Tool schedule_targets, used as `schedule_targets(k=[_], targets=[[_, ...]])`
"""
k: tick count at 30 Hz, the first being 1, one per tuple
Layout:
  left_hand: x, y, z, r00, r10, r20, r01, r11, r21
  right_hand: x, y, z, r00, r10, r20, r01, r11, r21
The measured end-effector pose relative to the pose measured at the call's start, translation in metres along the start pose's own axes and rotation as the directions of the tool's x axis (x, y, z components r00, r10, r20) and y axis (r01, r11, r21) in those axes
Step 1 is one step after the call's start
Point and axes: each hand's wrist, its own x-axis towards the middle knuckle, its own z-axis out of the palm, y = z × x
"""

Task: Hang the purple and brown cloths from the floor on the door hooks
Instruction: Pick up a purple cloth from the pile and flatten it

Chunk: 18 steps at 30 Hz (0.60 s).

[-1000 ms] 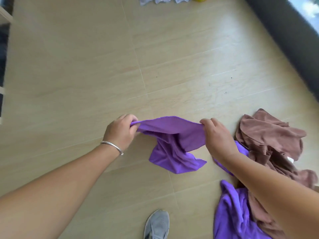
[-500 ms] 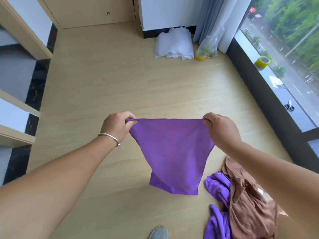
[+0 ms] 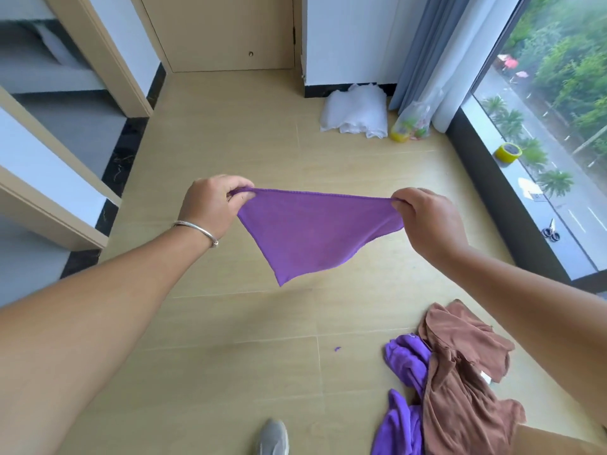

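**Aloft, but hooks out of sight**

Overhead, the left hand [image 3: 213, 205] pinches one top corner of a purple cloth [image 3: 312, 231] stretched at frame centre; the right hand [image 3: 427, 218] pinches the other. Either light pinch could slip. At five o'clock, brown cloths [image 3: 460, 372] and purple cloths [image 3: 407, 359] heaped on the floor [image 3: 230, 323] could snag a foot.

No readable text, labels, brand names, numbers or signs appear anywhere in the view.
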Motion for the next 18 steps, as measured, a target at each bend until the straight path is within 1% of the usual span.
schedule_targets(k=[2,3,5,8,11,13,18], targets=[[-0.039,-0.007,0.002,0.998,-0.049,0.032,0.05,0.999,-0.021,-0.031,0.003,0.007,1.0,-0.001,0.026,0.0,1.0,0.021],[-0.062,-0.013,0.006,0.997,-0.051,0.054,0.051,0.999,-0.011,-0.049,0.006,0.013,0.999,-0.005,0.039,0.004,1.0,0.03],[-0.112,-0.027,0.019,0.994,-0.006,0.105,0.002,0.999,0.037,-0.09,0.014,0.032,0.996,-0.004,0.09,0.001,0.999,0.038],[-0.189,-0.052,0.046,0.974,0.08,0.213,-0.095,0.994,0.061,-0.157,0.027,0.071,0.981,0.041,0.192,-0.045,0.999,0.018],[-0.26,-0.084,0.077,0.935,0.101,0.341,-0.134,0.988,0.075,-0.225,0.037,0.114,0.94,0.084,0.33,-0.085,0.996,-0.011],[-0.304,-0.105,0.096,0.904,0.094,0.418,-0.127,0.99,0.053,-0.266,0.041,0.14,0.912,0.081,0.403,-0.081,0.997,-0.018],[-0.384,-0.148,0.138,0.846,0.05,0.531,-0.085,0.996,0.042,-0.351,0.055,0.199,0.844,0.09,0.529,-0.089,0.996,-0.027]])
